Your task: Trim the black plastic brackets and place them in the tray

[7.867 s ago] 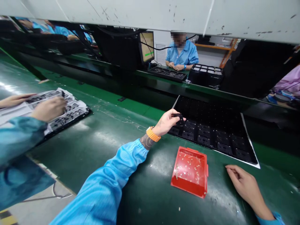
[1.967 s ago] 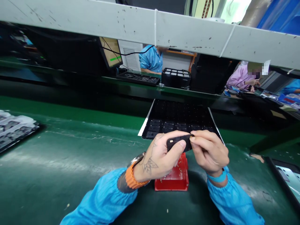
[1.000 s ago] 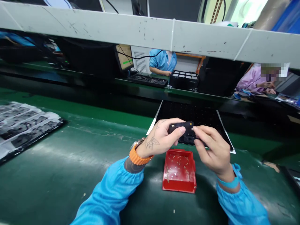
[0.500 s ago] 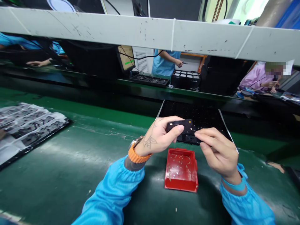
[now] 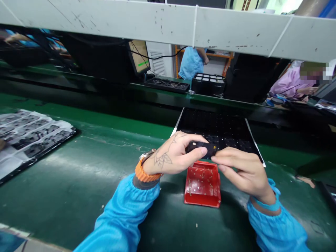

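My left hand [image 5: 173, 155], with an orange watch strap at the wrist, grips a small flat black plastic part [image 5: 209, 147] between thumb and fingers. The part carries a yellow patch near its right end and a pale spot near its left. At its lower right corner, the thumb and fingertips of my right hand [image 5: 241, 169] are pinched together. What they hold, if anything, is too small to make out. Just below both hands sits a red bin [image 5: 202, 199] with small pale bits scattered inside. A black tray [image 5: 215, 122] lies behind the hands, partly covered by them.
On the left of the green bench [image 5: 86, 196] lies a tray of dark parts with white liners [image 5: 36, 140]. A grey beam [image 5: 157, 24] crosses above the bench. Beyond it are a monitor [image 5: 140, 57], a black case [image 5: 208, 85] and co-workers, one in a pink sleeve [image 5: 285, 82].
My right fingertips have moved left and slightly down, to the black part's corner. The part has tilted and sits slightly lower. The view has shifted, and a co-worker behind has turned.
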Demonstrator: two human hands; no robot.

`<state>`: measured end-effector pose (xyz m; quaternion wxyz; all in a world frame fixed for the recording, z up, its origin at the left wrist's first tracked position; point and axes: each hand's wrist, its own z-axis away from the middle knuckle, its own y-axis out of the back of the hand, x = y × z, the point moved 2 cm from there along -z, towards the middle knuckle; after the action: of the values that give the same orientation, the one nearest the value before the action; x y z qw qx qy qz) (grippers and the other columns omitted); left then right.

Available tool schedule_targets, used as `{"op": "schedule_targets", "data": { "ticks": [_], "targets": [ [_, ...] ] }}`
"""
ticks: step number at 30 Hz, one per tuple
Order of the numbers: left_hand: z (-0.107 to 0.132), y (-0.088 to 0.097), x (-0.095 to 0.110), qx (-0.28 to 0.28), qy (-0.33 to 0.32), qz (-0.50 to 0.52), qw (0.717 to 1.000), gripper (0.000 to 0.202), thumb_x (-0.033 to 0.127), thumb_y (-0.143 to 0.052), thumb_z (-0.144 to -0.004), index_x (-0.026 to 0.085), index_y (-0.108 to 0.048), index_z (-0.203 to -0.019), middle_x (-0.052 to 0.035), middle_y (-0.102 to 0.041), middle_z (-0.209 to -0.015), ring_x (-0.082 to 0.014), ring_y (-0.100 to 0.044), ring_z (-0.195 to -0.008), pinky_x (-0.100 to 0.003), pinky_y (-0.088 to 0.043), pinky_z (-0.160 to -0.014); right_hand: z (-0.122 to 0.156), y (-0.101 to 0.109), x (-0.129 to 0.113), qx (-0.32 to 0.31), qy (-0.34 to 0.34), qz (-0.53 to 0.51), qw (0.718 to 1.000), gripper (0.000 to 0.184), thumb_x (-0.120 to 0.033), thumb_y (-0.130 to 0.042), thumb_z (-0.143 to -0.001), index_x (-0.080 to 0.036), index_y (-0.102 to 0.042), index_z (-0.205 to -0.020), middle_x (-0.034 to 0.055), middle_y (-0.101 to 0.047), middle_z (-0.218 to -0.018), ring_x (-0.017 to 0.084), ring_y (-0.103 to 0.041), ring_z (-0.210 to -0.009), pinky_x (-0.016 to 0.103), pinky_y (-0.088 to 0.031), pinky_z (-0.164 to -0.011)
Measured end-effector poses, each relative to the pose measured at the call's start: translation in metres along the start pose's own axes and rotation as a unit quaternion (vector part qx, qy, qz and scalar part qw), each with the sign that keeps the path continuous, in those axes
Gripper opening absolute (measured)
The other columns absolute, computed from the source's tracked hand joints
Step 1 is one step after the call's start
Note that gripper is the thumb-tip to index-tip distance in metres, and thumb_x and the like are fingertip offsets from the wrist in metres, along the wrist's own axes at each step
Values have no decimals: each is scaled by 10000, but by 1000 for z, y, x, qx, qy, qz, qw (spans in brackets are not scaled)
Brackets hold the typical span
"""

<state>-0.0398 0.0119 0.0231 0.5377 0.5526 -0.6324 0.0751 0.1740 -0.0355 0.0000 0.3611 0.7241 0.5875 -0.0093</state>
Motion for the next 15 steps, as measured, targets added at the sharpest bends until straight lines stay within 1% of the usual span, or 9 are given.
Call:
{"op": "schedule_targets", "data": {
  "ticks": [3, 6, 8, 9, 10, 11, 13, 14, 15],
  "targets": [
    [-1, 4, -1, -2, 8, -10, 1000, 180, 256, -622, -935, 118, -722, -991, 56, -594, -518, -85, -522, -428, -191, -387, -455, 1, 2, 3, -77, -31, -22, 996, 279, -53, -634, -937, -208, -809, -1090, 56, -814, -980, 189, -780, -867, 276, -641, -760],
    [-4, 6, -5, 4, 30, 1, 1000, 165, 268, -612, -931, 132, -704, -937, 55, -588, -520, -89, -526, -440, -192, -394, -470, 3, 5, 7, -163, -56, -45, 984, 252, -82, -622, -962, -221, -800, -1075, 34, -815, -1002, 161, -785, -867, 241, -628, -771],
    [-6, 5, -6, -2, 50, 20, 999, 158, 275, -615, -933, 139, -692, -912, 55, -583, -522, -89, -530, -452, -190, -398, -482, 4, 6, 7, -196, -64, -43, 978, 227, -90, -612, -974, -217, -788, -1041, 21, -810, -976, 141, -778, -842, 223, -609, -754],
    [-6, 4, -6, -8, 60, 30, 998, 154, 277, -622, -932, 141, -688, -902, 56, -582, -526, -88, -531, -459, -189, -398, -488, 4, 6, 7, -194, -66, -36, 978, 213, -92, -607, -977, -214, -778, -1016, 13, -802, -947, 133, -768, -814, 218, -597, -734],
    [-7, 2, -6, -13, 66, 41, 997, 150, 278, -631, -930, 143, -686, -892, 57, -579, -531, -86, -529, -467, -188, -396, -494, 4, 7, 6, -174, -69, -28, 982, 195, -93, -608, -978, -210, -763, -985, 6, -789, -910, 126, -753, -783, 217, -585, -714],
    [-8, 0, -5, -19, 69, 50, 996, 149, 279, -640, -927, 145, -684, -880, 59, -573, -536, -83, -523, -475, -189, -392, -500, 4, 7, 6, -134, -73, -18, 988, 172, -97, -614, -976, -208, -744, -955, -1, -769, -875, 122, -733, -757, 218, -573, -696],
    [-10, -6, -5, -33, 66, 57, 996, 155, 285, -659, -917, 148, -679, -847, 62, -562, -554, -78, -500, -494, -192, -379, -513, 5, 8, 4, -10, -83, 13, 996, 127, -102, -643, -961, -207, -703, -923, -6, -719, -832, 124, -691, -741, 228, -553, -674],
    [-12, -11, -5, -37, 61, 56, 996, 163, 291, -667, -912, 149, -676, -834, 61, -561, -570, -77, -491, -512, -195, -375, -522, 6, 8, 3, 47, -84, 33, 995, 109, -104, -660, -950, -207, -691, -933, -2, -698, -841, 129, -674, -750, 235, -548, -674],
    [-13, -15, -6, -38, 54, 52, 996, 171, 298, -671, -909, 149, -673, -825, 55, -568, -595, -80, -490, -537, -199, -376, -535, 6, 7, 2, 86, -82, 55, 991, 105, -103, -674, -939, -205, -688, -960, 7, -686, -872, 135, -660, -765, 244, -546, -678]
  ]
}}
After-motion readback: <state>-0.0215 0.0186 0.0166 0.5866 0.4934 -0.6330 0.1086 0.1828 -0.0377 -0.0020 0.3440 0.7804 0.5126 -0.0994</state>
